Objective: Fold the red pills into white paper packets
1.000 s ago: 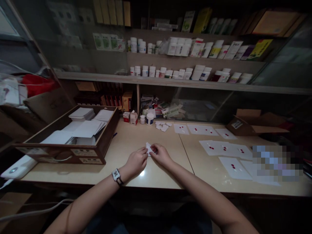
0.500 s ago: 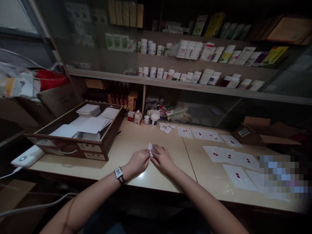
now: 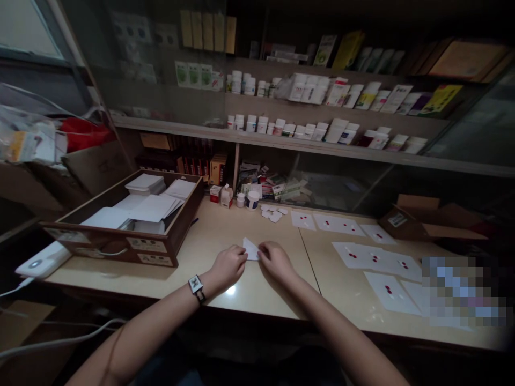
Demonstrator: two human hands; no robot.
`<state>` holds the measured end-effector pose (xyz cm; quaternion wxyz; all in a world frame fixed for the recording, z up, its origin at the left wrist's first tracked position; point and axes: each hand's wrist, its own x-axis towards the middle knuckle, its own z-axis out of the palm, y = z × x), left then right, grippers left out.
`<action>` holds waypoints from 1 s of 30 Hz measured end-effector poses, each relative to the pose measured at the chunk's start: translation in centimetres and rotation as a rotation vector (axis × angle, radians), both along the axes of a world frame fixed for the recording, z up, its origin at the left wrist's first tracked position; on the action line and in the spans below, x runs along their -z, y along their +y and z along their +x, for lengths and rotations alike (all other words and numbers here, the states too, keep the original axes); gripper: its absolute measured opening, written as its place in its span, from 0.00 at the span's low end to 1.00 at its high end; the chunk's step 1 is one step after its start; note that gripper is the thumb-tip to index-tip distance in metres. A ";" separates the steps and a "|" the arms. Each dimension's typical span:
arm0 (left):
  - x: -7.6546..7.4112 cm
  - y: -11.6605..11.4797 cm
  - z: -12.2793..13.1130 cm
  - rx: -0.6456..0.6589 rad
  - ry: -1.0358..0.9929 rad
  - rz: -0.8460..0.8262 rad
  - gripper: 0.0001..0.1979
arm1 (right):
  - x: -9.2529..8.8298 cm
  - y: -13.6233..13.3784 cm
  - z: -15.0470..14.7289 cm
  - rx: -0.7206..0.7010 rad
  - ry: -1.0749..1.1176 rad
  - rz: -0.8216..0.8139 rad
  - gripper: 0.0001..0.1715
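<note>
A small folded white paper (image 3: pixel 251 250) lies between my hands on the pale desk, pointed at its top. My left hand (image 3: pixel 230 264), with a watch (image 3: pixel 196 286) on its wrist, pinches the paper's left edge. My right hand (image 3: pixel 277 261) has its fingers curled and grips the lower right corner. Farther back are several small folded white papers (image 3: pixel 274 212) in a loose heap. To the right, white paper sheets (image 3: pixel 349 254) are laid out in rows, with red and white pills on them.
A wooden drawer (image 3: pixel 171 247) full of white paper stacks stands at left. Pill bottles (image 3: pixel 253 200) and small boxes (image 3: pixel 226 196) line the desk's back. An open cardboard box (image 3: pixel 396 221) sits at back right. Shelves (image 3: pixel 281 138) of medicine rise behind; a white power strip (image 3: pixel 44 262) lies at left.
My right hand has drawn back to the right from over the paper, its fingers now curled at the corner. More of the folded paper shows. The left hand keeps its pinch.
</note>
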<state>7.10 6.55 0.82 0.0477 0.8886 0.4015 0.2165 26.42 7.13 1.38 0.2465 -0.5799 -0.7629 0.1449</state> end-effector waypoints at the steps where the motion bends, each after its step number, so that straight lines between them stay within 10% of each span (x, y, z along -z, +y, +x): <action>1: 0.1 0.1 0.1 -0.014 -0.004 -0.001 0.11 | 0.0 0.4 0.0 0.018 0.066 -0.057 0.09; 19: 0.7 1.0 0.4 -0.112 -0.290 -0.151 0.09 | 0.4 2.5 -1.3 0.060 0.272 -0.389 0.14; 30: 1.7 3.5 -0.4 -0.256 -0.657 -0.477 0.41 | -1.0 1.9 -2.3 -0.121 0.170 -0.174 0.04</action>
